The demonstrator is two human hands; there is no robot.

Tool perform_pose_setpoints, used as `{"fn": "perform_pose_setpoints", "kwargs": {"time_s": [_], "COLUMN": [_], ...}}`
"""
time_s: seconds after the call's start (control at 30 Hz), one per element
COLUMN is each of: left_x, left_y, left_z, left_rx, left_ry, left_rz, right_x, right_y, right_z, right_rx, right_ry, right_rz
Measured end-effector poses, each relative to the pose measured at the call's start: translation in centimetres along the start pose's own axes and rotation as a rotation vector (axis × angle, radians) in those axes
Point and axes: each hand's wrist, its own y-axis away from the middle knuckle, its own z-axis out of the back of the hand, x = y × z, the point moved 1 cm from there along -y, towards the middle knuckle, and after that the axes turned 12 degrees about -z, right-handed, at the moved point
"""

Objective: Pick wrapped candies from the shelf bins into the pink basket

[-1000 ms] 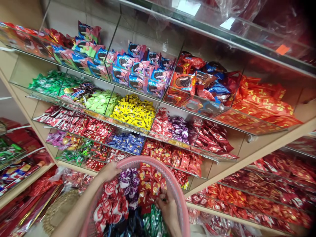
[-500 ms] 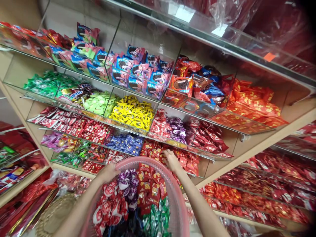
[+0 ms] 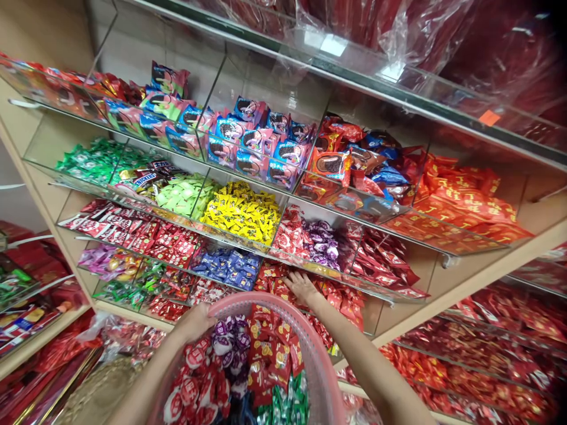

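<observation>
My left hand (image 3: 196,323) is closed on the far-left rim of a pink plastic basket (image 3: 316,342). Inside the basket lie red-and-white wrapped candies (image 3: 197,378), purple-and-white candies (image 3: 231,341), red packets with orange fruit prints (image 3: 280,357) and green-wrapped candies (image 3: 290,401). Beyond the rim, my right hand (image 3: 302,288) reaches into a low shelf compartment, its fingers stretched out and apart over red candy packets (image 3: 271,278). Nothing shows in its grip. Dark pieces at the basket's bottom are hard to make out.
Tiered glass shelves hold yellow candies (image 3: 243,213), blue-wrapped candies (image 3: 225,267) and Snickers bars (image 3: 140,179). A glass shelf edge (image 3: 310,262) runs just above my right hand. A woven basket (image 3: 97,392) stands low at left, and more red packets (image 3: 482,342) fill shelves at right.
My right hand's fingers have gone from bent to stretched out over the red packets. The shelves sit slightly lower in the view. My left hand stays on the basket rim.
</observation>
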Motion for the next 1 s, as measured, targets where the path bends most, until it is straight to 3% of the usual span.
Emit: {"fn": "perform_pose_setpoints", "kwargs": {"time_s": [0.17, 0.4, 0.7, 1.0], "left_x": [-0.2, -0.6, -0.2, -0.6], "left_y": [0.1, 0.3, 0.2, 0.3], "left_z": [0.2, 0.3, 0.1, 0.5], "left_rx": [0.005, 0.017, 0.005, 0.018], "left_ry": [-0.008, 0.021, 0.064, 0.034], "left_rz": [0.001, 0.000, 0.012, 0.019], "right_x": [0.1, -0.3, 0.3, 0.2], "right_y": [0.5, -0.5, -1.4, -0.2], "right_z": [0.2, 1.7, 1.4, 0.4], "right_rx": [0.023, 0.183, 0.158, 0.063], "right_ry": [-0.032, -0.206, -0.324, -0.308], "right_rz": [0.029, -0.031, -0.010, 0.070]}}
